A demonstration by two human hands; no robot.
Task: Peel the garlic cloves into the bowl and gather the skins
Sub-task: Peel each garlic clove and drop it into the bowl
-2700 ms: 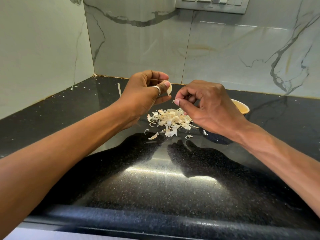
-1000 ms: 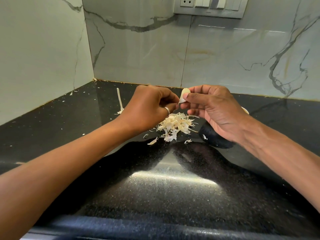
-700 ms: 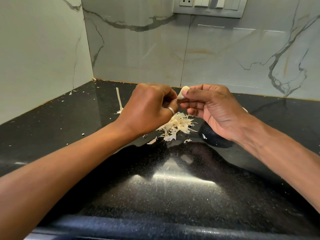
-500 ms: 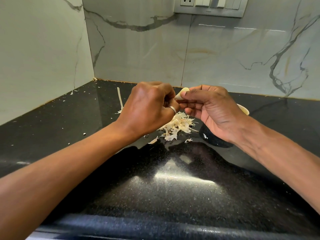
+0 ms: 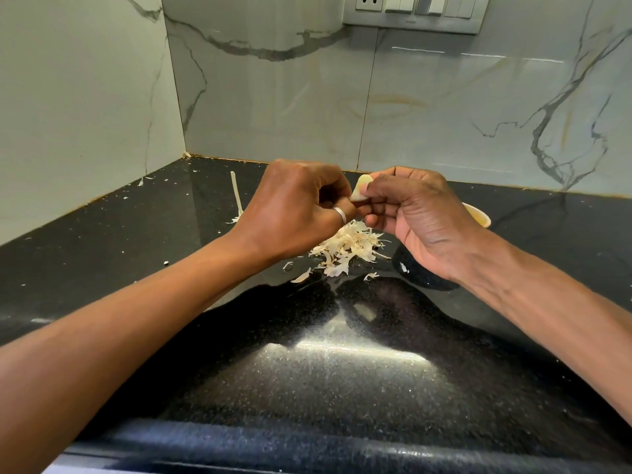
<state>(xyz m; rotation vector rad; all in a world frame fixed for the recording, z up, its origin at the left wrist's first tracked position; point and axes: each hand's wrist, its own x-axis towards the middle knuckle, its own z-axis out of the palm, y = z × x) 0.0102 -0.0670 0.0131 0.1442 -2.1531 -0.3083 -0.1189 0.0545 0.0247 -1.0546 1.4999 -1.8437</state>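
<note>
A pale garlic clove is held up above the black counter, between both hands. My right hand pinches it with thumb and forefinger. My left hand, with a ring on one finger, has its fingertips curled onto the clove's lower end. Below the hands lies a heap of papery garlic skins. The dark bowl with a cream inside sits behind my right hand, mostly hidden by it.
Black speckled counter meets marble walls at a corner on the far left. A long pale stalk strip and scattered skin flecks lie left of the pile. A switch panel sits high on the back wall.
The clove passed from my left hand to my right hand's pinch. Both hands closed together over the skin pile, and the left fingers now work at the clove's lower end.
</note>
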